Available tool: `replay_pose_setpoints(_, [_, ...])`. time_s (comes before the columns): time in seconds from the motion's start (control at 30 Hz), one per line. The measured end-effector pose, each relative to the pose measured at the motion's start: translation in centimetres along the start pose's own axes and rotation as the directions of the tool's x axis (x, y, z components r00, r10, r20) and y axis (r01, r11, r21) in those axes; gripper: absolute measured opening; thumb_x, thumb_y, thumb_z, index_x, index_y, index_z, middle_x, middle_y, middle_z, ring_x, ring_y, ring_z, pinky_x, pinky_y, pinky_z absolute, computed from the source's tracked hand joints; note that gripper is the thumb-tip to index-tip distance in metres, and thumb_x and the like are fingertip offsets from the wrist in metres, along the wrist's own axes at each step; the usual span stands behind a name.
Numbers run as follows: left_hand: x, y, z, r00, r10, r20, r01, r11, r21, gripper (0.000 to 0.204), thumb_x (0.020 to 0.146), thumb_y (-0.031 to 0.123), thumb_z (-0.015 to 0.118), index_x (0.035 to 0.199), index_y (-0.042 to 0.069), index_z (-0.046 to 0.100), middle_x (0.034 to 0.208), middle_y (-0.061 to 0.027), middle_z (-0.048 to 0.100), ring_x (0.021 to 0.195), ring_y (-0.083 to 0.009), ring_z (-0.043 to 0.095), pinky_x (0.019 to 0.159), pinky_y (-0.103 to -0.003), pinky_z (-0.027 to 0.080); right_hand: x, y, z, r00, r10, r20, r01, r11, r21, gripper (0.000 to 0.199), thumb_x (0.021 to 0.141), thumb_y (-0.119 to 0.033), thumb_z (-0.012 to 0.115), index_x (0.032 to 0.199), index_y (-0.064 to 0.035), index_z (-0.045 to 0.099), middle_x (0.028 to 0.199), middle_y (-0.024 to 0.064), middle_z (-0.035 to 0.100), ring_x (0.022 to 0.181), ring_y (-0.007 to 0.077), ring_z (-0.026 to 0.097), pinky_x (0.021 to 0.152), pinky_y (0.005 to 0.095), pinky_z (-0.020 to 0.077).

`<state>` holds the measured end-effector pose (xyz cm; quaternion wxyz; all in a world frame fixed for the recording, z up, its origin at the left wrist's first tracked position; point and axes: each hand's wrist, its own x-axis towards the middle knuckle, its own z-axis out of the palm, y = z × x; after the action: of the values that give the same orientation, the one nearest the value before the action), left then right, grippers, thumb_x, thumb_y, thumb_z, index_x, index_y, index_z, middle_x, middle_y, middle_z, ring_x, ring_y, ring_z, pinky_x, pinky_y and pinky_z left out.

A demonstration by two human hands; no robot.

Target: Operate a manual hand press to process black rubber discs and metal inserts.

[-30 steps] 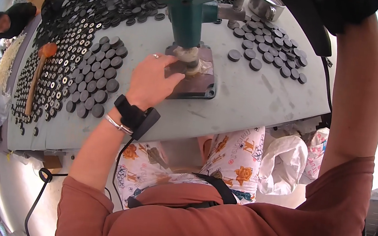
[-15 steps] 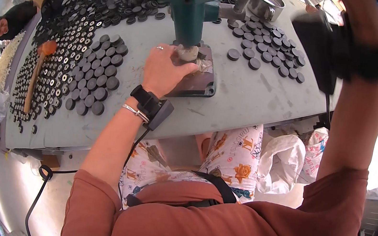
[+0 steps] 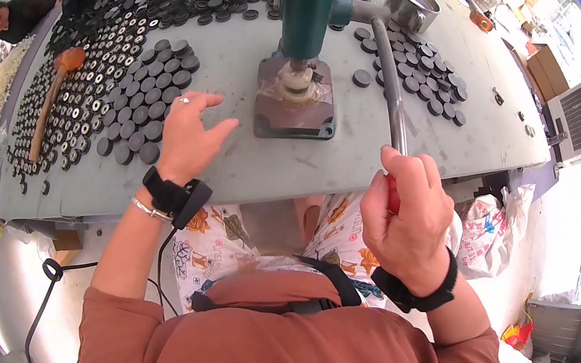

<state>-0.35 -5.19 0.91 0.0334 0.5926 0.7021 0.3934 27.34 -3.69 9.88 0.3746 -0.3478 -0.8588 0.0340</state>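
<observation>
While the right hand (image 3: pixel 409 224) clasps the metal press lever (image 3: pixel 393 103), left of that grip the left hand (image 3: pixel 191 136) hangs wide, empty.

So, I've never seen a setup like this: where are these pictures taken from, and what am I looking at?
There's no robot here: a person works barehanded, seen by a wide fisheye camera worn on their head, looking down, so straight edges bend.

The green machine on the grey table looks like a hand-lever press. The right hand holds the red grip of its metal lever. The left hand is open and empty, left of the press base.

On the table's left are dark grey round caps, small black discs with metallic rings, and an orange-headed mallet. On the right are more caps and a metal cup.
</observation>
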Motion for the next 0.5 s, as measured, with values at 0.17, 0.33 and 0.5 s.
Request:
replay_pose_setpoints(0.17, [-0.7, -1.5, -1.0, 0.996, -0.058, -0.067, 0.062, 0.996, 0.064, 0.029, 0.072, 0.015, 0.072, 0.095, 0.000, 0.063, 0.095, -0.0121, 0.062, 0.089, -0.0259, 0.059, 0.080, -0.034, 0.047, 0.3, 0.1, 0.2, 0.998, -0.050, -0.046, 0.053, 0.997, 0.064, 0.028, 0.069, 0.003, 0.063, 0.096, -0.0006, 0.057, 0.067, 0.0103, 0.046, 0.050, 0.0245, 0.050, 0.043, 0.0342, 0.0410])
replay_pose_setpoints(0.33, [3.2, -4.3, -1.1, 0.996, -0.064, -0.067, 0.084, 0.922, 0.378, 0.029, 0.077, 0.023, 0.068, 0.097, 0.002, 0.064, 0.094, -0.0133, 0.063, 0.090, -0.0285, 0.060, 0.077, -0.037, 0.048, 4.6, -0.8, -3.5, 0.998, -0.017, -0.068, 0.027, 0.988, 0.150, 0.019, 0.078, 0.000, 0.062, 0.097, -0.0008, 0.059, 0.059, 0.0020, 0.051, 0.046, 0.0071, 0.047, 0.046, 0.0217, 0.0375])
replay_pose_setpoints(0.5, [9.5, -4.1, 0.1, 0.979, -0.204, 0.019, 0.132, 0.700, 0.702, 0.032, 0.079, 0.030, 0.067, 0.099, 0.005, 0.065, 0.099, -0.0148, 0.063, 0.096, -0.0305, 0.060, 0.080, -0.039, 0.049, 14.3, -0.1, -7.1, 0.963, 0.170, -0.210, -0.156, 0.984, 0.083, 0.028, 0.091, -0.024, 0.051, 0.098, 0.0007, 0.062, 0.068, 0.0027, 0.055, 0.051, 0.0044, 0.048, 0.048, 0.0176, 0.0348])
